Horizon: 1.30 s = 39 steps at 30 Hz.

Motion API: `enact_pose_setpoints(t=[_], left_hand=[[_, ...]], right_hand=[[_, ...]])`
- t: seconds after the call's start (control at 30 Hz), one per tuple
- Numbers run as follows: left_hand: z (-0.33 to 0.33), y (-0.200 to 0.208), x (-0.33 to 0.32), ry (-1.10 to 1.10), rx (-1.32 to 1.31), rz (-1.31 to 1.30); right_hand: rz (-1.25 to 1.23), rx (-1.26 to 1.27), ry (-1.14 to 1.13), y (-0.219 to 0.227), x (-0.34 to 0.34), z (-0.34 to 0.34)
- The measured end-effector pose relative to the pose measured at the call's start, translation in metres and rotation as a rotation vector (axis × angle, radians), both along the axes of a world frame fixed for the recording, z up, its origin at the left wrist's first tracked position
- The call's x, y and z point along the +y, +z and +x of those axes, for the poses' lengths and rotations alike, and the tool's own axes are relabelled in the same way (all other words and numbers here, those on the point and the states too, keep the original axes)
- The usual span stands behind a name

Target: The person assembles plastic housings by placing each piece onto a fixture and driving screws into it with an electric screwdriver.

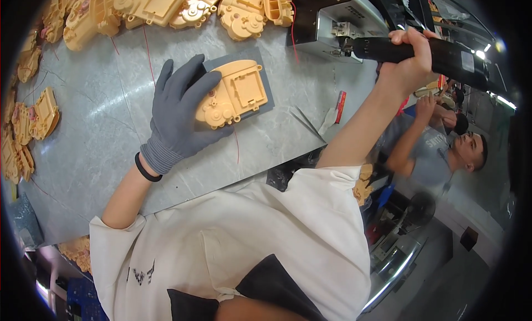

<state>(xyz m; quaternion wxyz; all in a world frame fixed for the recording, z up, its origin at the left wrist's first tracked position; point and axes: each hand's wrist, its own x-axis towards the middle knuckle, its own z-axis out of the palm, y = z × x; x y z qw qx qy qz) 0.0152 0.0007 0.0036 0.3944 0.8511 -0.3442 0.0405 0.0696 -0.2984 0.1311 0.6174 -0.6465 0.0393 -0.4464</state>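
The gray-gloved left hand (184, 111) gripped a yellow plastic housing (235, 94) by its left side, on a dark gray pad (269, 94) on the tabletop (194, 174), while the bare right hand (413, 58) was wrapped around a black electric screwdriver (372, 48), its tip near a metal box (357, 16).

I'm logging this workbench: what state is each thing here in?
yellow casing: held, recessed side up
left hand: gloved, gripping yellow casing
right hand: bare, wrapped around black tool
black tool: held, narrow end near metal box
tweezers: lying down, tips apart
fan: running or stopped, unclear
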Motion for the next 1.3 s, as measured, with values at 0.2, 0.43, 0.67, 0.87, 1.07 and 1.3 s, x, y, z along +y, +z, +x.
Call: enact_pose_setpoints(t=[0.2,0.43,0.67,0.87,1.07,1.3], left_hand=[[0.004,-0.001,-0.004,0.047,0.013,-0.022],[0.003,-0.001,0.000,0.013,-0.001,-0.012],[0.003,0.000,-0.006,0.018,0.030,-0.069],[0.000,0.001,-0.004,0.017,0.015,-0.082],[0.003,-0.001,-0.004,0.034,0.013,-0.005],[0.004,-0.002,-0.003,0.037,0.007,-0.078]], right_hand=[[0.050,0.100,0.121,-0.033,0.028,-0.043],[0.020,-0.046,-0.015,0.012,-0.005,-0.005],[-0.045,0.050,0.023,-0.001,-0.002,0.007],[-0.062,0.068,0.041,0.004,0.006,0.000],[0.137,0.084,0.341,-0.014,0.042,-0.063],[-0.128,0.013,0.879,0.008,0.089,-0.085]])
